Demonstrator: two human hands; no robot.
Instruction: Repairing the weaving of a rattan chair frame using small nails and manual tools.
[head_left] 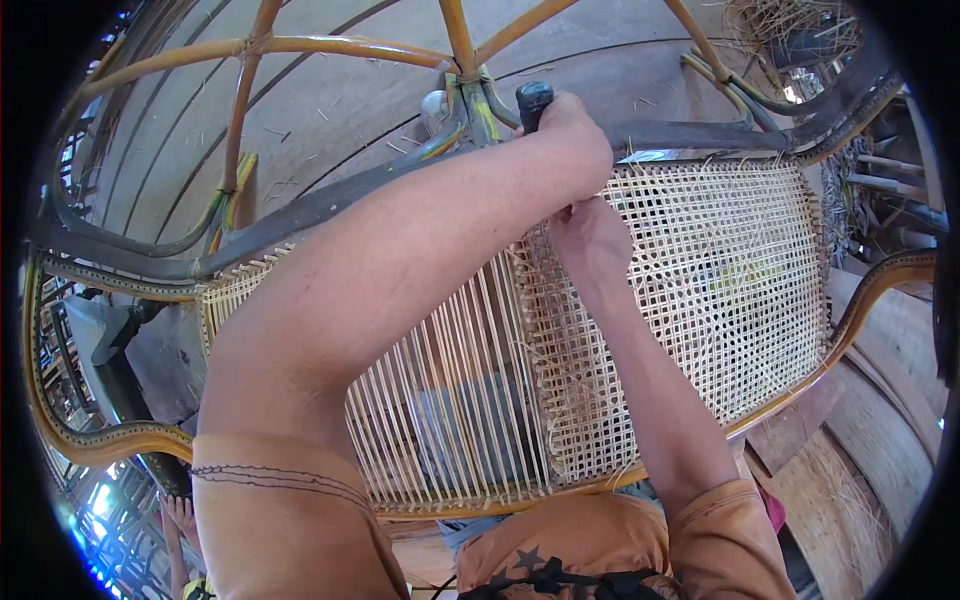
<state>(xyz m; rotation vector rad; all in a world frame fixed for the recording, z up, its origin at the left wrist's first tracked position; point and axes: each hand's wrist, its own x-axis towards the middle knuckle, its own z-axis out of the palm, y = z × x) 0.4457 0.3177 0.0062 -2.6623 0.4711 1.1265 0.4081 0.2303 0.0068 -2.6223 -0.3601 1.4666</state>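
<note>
A rattan furniture frame (345, 210) lies across in front of me, its right section filled with woven cane mesh (730, 270). To the left, parallel cane strands (440, 430) run lengthwise without cross weaving. My left arm reaches across to the frame's far rail, and my left hand (578, 125) is closed round a black handle (535, 98); the rest of that tool is hidden. Just nearer to me, my right hand (595, 250) is closed, fingertips together at the mesh's far left corner. What it pinches is hidden by my left wrist.
Curved rattan poles (345, 45) rise from the far rail. Wooden boards (860, 500) lie at the right. A pile of straw-like scraps (790, 25) is at the far right. Another person's hand (180, 512) shows at the lower left.
</note>
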